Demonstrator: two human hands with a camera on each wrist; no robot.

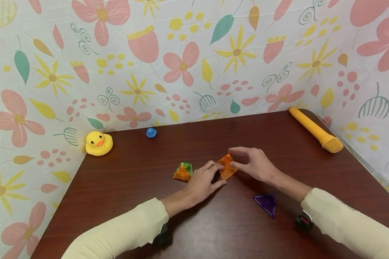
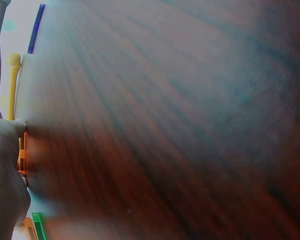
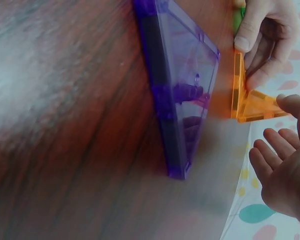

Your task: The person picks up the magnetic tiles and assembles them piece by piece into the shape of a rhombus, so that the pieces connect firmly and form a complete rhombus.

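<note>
Two orange triangular magnetic tiles [image 1: 227, 171] meet at an edge on the brown table; in the right wrist view one orange tile [image 3: 261, 106] stands up from the other. My left hand [image 1: 202, 182] holds these tiles, its thumb at one end and its fingers bent against them. On the other side my right hand [image 1: 257, 165] touches the raised tile with its thumb, and its other fingers are loosely bent, apart from it. Left of my left hand sits a small orange and green tile shape [image 1: 183, 172]. A purple triangular tile [image 1: 267, 204] lies below my right forearm.
A yellow rubber duck [image 1: 98, 144] sits at the table's back left corner, with a small blue duck [image 1: 151, 133] to its right. Along the right back edge lies a long yellow object [image 1: 314, 128] with a wider end. Flower-patterned cloth [image 1: 181, 93] stands behind the brown table [image 1: 133, 154].
</note>
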